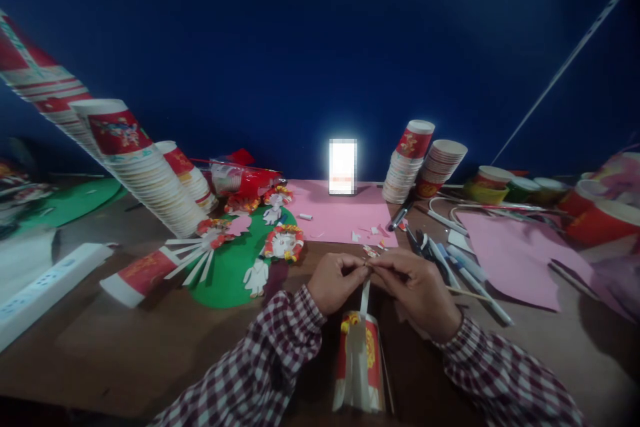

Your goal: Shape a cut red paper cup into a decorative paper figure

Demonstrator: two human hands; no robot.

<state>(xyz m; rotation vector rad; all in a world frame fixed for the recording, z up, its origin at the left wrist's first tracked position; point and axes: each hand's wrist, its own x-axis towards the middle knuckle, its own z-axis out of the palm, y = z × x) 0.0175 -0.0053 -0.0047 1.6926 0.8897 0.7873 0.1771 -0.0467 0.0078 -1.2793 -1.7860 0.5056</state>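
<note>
Head cam: L hand [335,283] & R hand [417,290] are clamping far end of white strip [365,297], near cut cup [371,350] lying below; light tension is prob preventing tears.

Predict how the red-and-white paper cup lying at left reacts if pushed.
The red-and-white paper cup likely rolls, lying on its rounded side. Being paper, it's probably light. Narrow white paper strips at one end might catch.

The person's left hand [334,283] and right hand [419,287] met at the centre, fingertips pinching a pale strip's [365,297] far end above a cut red paper cup [372,350]. Left lay a green sheet [220,283]; right, a pink sheet [505,253].
</note>
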